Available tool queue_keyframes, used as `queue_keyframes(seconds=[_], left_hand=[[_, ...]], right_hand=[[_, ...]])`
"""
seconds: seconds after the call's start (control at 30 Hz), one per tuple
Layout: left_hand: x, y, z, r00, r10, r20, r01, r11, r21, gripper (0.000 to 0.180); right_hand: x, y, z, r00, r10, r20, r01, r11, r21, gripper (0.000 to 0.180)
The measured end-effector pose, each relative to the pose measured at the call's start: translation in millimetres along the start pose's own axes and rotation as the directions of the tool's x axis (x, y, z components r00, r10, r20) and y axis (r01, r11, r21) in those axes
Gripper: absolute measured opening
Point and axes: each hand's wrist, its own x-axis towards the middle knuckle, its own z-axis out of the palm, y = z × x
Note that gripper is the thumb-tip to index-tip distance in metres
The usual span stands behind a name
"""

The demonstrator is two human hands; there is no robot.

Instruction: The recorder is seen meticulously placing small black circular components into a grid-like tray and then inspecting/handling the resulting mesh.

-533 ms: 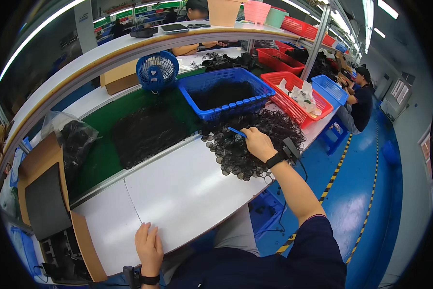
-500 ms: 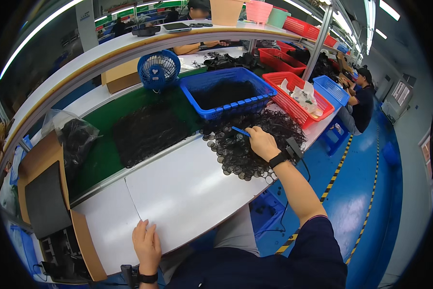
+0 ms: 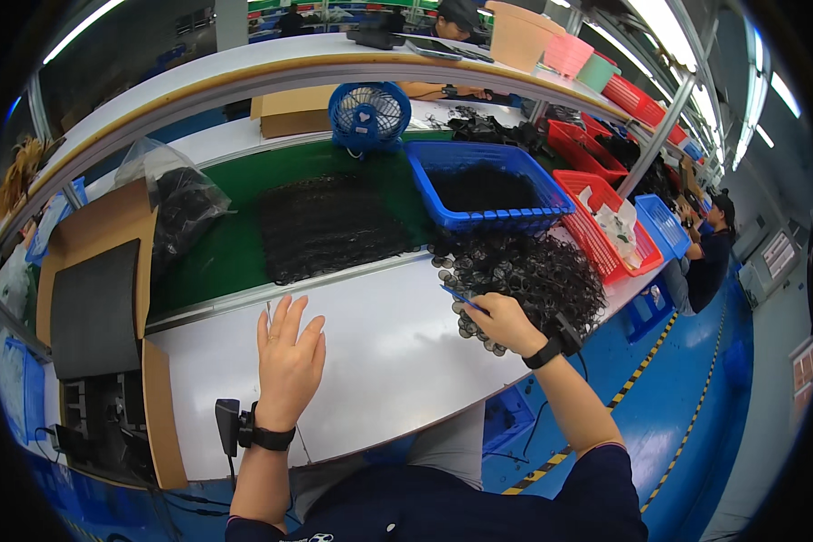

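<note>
Right now the right hand (image 3: 504,322) pinches a thin blue tool (image 3: 463,299), maybe tweezers, too small to tell, at the near edge of a pile of black curly pieces (image 3: 528,271) on the white table (image 3: 384,348). Left hand (image 3: 289,361) is over the bare table, fingers spread, holding nothing. Blue basket (image 3: 489,185) sits just behind the pile, red basket (image 3: 605,230) to its right, black mat (image 3: 329,226) on the green belt (image 3: 225,248).

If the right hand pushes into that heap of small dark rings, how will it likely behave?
The heap is many separate small pieces, so it would probably spread and slide on the smooth white table rather than move as one. Rings near the right hand look round and flat; some may roll off.
</note>
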Motion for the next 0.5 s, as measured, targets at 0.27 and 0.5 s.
queue_keyframes(seconds=[0.27,0.5], left_hand=[[-2.5,-46.0,34.9,0.994,-0.105,0.026,0.102,0.990,0.099,0.019],[-20.5,-77.8,61.4,0.972,-0.232,0.044,0.224,0.964,0.140,0.022]], right_hand=[[62.0,-70.9,26.9,0.976,-0.158,0.147,0.171,0.982,-0.076,0.025],[167.3,-127.4,150.3,0.888,-0.454,0.076,0.445,0.889,0.109,0.019]])
